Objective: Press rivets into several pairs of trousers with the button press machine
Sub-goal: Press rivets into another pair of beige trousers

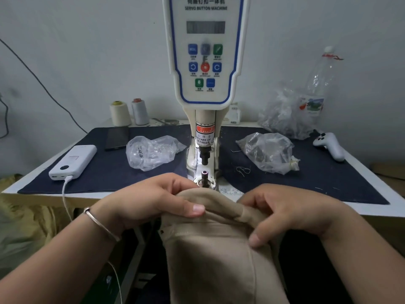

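Two hands hold one pair of beige trousers [219, 249] at the front edge of the table [372, 207]. Your left hand [151, 200] pinches the folded top edge of the cloth, thumb on top, fingers curled under it. Your right hand [285, 211] grips the same fold just beside it, thumb pressed on the fabric, fingers curled over the ridge. The rest of the trousers hangs down toward you, below both grips, and a small dark rivet [162, 232] sits on the cloth just under your left thumb.

Just beyond your left fingertips stands the lower die [205, 178] of the servo button machine [206, 62], with the upper punch [205, 154] above it, well apart from the die. The cloth is near the die; whether it touches the base I cannot tell.

Farther out from your left hand lie a clear bag of small metal parts [151, 152], a white power bank [73, 161] with its cable [65, 194] plugged in, a dark phone [117, 137] and two thread cones [129, 113]. Out from your right hand lie another clear bag [269, 152], a white controller [328, 145] and a plastic bottle [320, 80]. A thin bangle [100, 224] circles your left wrist.
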A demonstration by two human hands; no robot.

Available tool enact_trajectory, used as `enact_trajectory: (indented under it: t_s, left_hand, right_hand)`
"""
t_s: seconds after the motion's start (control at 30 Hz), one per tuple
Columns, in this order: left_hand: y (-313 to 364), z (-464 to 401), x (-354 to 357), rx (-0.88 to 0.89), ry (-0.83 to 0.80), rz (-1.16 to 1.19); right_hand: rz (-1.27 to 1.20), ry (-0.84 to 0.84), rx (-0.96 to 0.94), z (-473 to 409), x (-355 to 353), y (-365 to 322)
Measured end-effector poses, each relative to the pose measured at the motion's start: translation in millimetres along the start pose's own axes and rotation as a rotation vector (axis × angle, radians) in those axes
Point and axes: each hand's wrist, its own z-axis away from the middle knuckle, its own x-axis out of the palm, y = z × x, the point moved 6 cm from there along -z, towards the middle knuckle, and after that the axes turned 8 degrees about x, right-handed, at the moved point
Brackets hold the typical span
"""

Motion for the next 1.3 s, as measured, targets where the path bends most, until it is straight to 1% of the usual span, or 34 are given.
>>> enact_trajectory:
  t_s: [0.07, 0.13, 0.2, 0.3, 0.37, 0.4, 0.57, 0.63, 0.7, 0.77, 0.83, 0.87, 0.9, 0.93, 0.97, 1.1, 1.17, 1.23, 1.3]
  left_hand:
    - [-1.6, 4.9, -2.4, 0.009, -0.011, 0.116]
    - [-3.8, 7.7, -3.7, 0.016, -0.009, 0.173]
    - [-5.1, 10.3, -4.4, 0.002, -0.005, 0.153]
    - [-9.4, 10.8, -2.9, -0.045, -0.017, 0.05]
    - [-12.5, 9.6, -0.2, -0.064, -0.028, 0.023]
    - [-14.1, 8.9, -0.4, -0.067, -0.026, 0.021]
    - [-25.4, 9.8, -16.5, -0.089, 0.107, 0.024]
    - [-26.0, 10.5, -20.3, -0.09, 0.126, 0.066]
    - [-24.0, 13.1, -30.9, -0.081, 0.174, 0.072]
    - [-22.8, 18.4, -51.2, -0.096, 0.288, -0.008]
    - [-25.0, 25.7, -75.3, -0.119, 0.417, -0.093]
    - [-26.8, 28.2, -85.7, -0.115, 0.469, -0.106]
    - [-29.2, 29.6, -94.1, -0.116, 0.516, -0.112]
    - [-32.4, 29.0, -101.5, -0.124, 0.554, -0.128]
    - [-35.8, 26.5, -107.4, -0.136, 0.583, -0.153]
    - [-54.6, 10.5, -134.0, -0.232, 0.669, -0.334]
    - [-66.0, 1.5, -143.2, -0.299, 0.673, -0.406]
    - [-76.8, -5.1, -148.3, -0.363, 0.651, -0.448]
    - [-86.2, -10.0, -149.8, -0.402, 0.617, -0.414]
  right_hand:
    - [-0.07, 0.015, 0.004, -0.5, -7.7, 9.1]
    - [-0.266, -0.024, -0.036, -4.2, -7.5, 11.6]
    - [-0.429, -0.063, -0.098, -9.6, -2.9, 7.8]
    - [-0.618, -0.09, -0.14, -20.9, 8.4, 1.5]
    - [-0.688, -0.072, -0.172, -28.7, 14.0, -3.1]
    - [-0.683, -0.031, -0.171, -31.9, 14.3, -3.4]
    - [-0.455, 0.335, -0.085, -36.6, 0.0, 2.3]
    - [-0.364, 0.481, -0.07, -38.0, -9.2, 6.4]
    - [-0.253, 0.669, -0.071, -37.2, -29.6, 16.4]
    - [-0.176, 0.906, -0.06, -28.7, -61.2, 33.5]
    - [0.007, 1.189, 0.046, -13.6, -97.3, 56.7]
    - [0.135, 1.297, 0.134, -7.8, -112.7, 67.7]
    - [0.242, 1.359, 0.218, -5.5, -125.7, 77.3]
    - [0.317, 1.379, 0.278, -7.5, -136.9, 84.5]
    - [0.377, 1.366, 0.313, -13.8, -146.0, 89.0]
    - [0.621, 1.213, 0.399, -53.1, -166.0, 87.1]
    - [0.637, 1.148, 0.467, -69.8, -175.0, 85.9]
    - [0.56, 1.082, 0.544, -81.8, -185.7, 91.5]
    - [0.505, 1.028, 0.595, -88.8, -192.1, 98.3]
